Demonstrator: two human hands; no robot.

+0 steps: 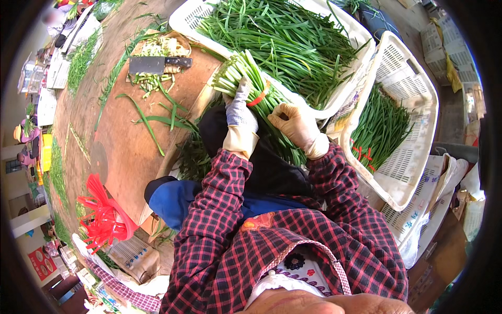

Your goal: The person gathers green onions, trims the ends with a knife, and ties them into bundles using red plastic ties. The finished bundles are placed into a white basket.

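Note:
My left hand (240,110), in a pale glove with a grey-blue covering on the fingers, holds a bunch of garlic chives (266,110) just below its pale cut ends. A red band (259,94) circles the bunch. The green leaves slant down to the right over my dark trouser leg. My right hand (294,123), in a cream rubber glove, is against the right side of the leaves with thumb and forefinger curled into a ring. Whether a leaf is pinched at its fingertips I cannot tell.
A white crate (184,19) of loose chives stands ahead; another crate (425,114) at right holds banded bunches. On the wooden board (137,125) a cleaver (157,65) lies over stem trimmings (151,84). Red strips (104,219) hang at the board's near-left corner. People are far left.

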